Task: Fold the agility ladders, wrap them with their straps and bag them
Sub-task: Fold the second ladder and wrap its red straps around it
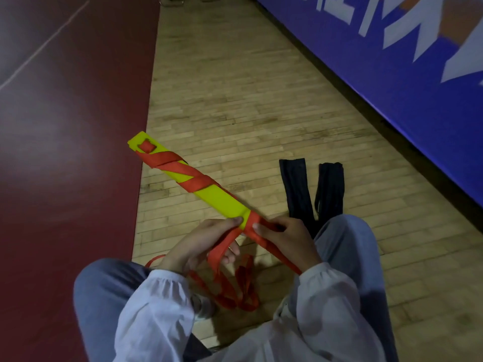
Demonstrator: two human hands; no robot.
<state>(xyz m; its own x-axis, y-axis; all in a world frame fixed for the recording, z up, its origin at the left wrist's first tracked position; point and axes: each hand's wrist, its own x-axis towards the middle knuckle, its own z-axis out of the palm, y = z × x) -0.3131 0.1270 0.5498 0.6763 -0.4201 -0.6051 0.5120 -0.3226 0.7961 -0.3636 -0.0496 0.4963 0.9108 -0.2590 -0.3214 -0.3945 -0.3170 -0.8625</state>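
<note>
A folded agility ladder (pixel 222 202), a stack of yellow rungs, slants from upper left down to my hands. Its red strap (pixel 180 169) winds around the far half in diagonal turns. My left hand (pixel 201 244) pinches the near end of the stack and a loose length of strap that runs down over its fingers. My right hand (pixel 290 239) grips the strap-wrapped near end. Loose red strap (pixel 235 291) lies in loops on the floor between my knees. Two flat black bags (pixel 298 189) lie on the floor just beyond my right knee.
I sit on a wooden floor (pixel 248 95). Dark red court surface (pixel 65 126) borders it on the left. A blue padded wall with white lettering (pixel 392 61) runs along the right. Metal chair legs (pixel 175 0) show at the far end.
</note>
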